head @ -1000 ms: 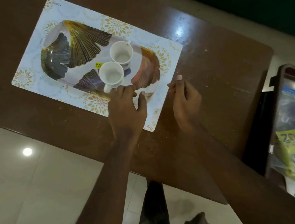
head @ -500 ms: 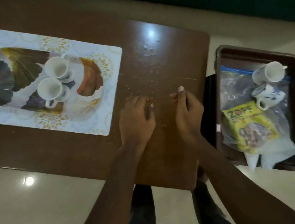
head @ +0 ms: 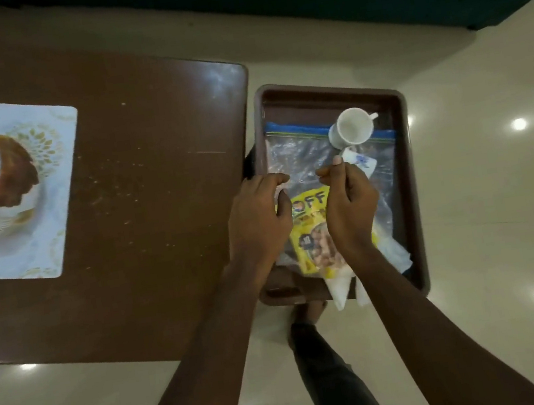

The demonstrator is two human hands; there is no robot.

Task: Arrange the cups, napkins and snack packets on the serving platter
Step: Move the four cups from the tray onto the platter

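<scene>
Down by the person's feet, both hands hover over the brown tray (head: 408, 182) beside the table (head: 153, 184). The left hand (head: 259, 218) is loosely curled, fingers half bent, holding nothing; the right hand (head: 350, 204) is curled too, thumb and forefinger nearly pinched, and as far as I can tell empty. Under them lies the yellow snack packet (head: 312, 227), flat, its long axis running toward and away from the person, printed top pointing far. It looks light, crinkly and slippery, so take it by an edge. White napkins (head: 339, 286), soft and limp, poke out at the near rim. A clear zip bag (head: 300, 159) lies beneath. Farther on, a white cup (head: 352, 126) lies tipped, mouth up toward us, handle pointing right: hard and breakable, so grip the body. Far left, the serving platter (head: 11, 176) waits on its placemat (head: 64, 182).
</scene>
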